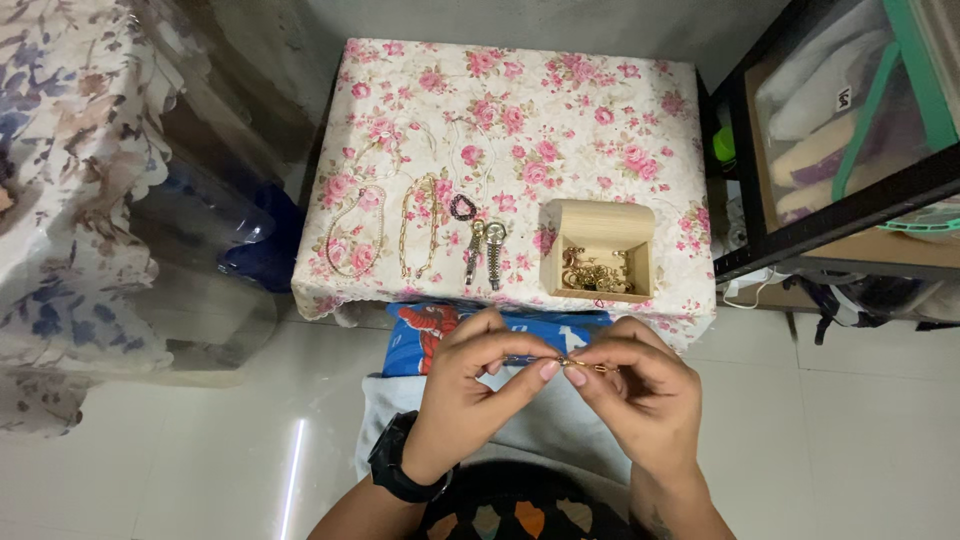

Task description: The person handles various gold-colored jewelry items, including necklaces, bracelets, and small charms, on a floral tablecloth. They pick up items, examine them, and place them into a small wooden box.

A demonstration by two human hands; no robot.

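At two o'clock from the hands we see a black metal shelf [842,215] carrying a clear plastic storage bin [850,110] with a green rim; pale folded bundles lie inside it, and a small white square label [843,97] sits on one of them (its print is too small for us to read). A small bright green object [724,145] shows just left of the shelf post.

Low in the middle of the view, the left hand [468,395] and the right hand [640,385] meet fingertip to fingertip. Both are curled in a pinch, thumb against forefinger, and between them they hold a small gold jewellery piece [578,365], which hangs in the air above the lap and just short of the table's near edge. A black wristwatch [400,470] circles the left wrist.

At twelve o'clock stands a small table under a pink floral cloth [560,110]. On it, at one o'clock from the hands, an open wooden box [597,222] holds a tangle of gold pieces. To the box's left lie two metal watches [484,250], a small dark ring [462,207], a gold chain [418,228] and a pearl-like necklace [355,232], all laid apart. A blue printed cloth [440,330] hangs below the table edge, behind the hands. At nine o'clock a clear plastic sheet [190,200] covers another floral fabric.
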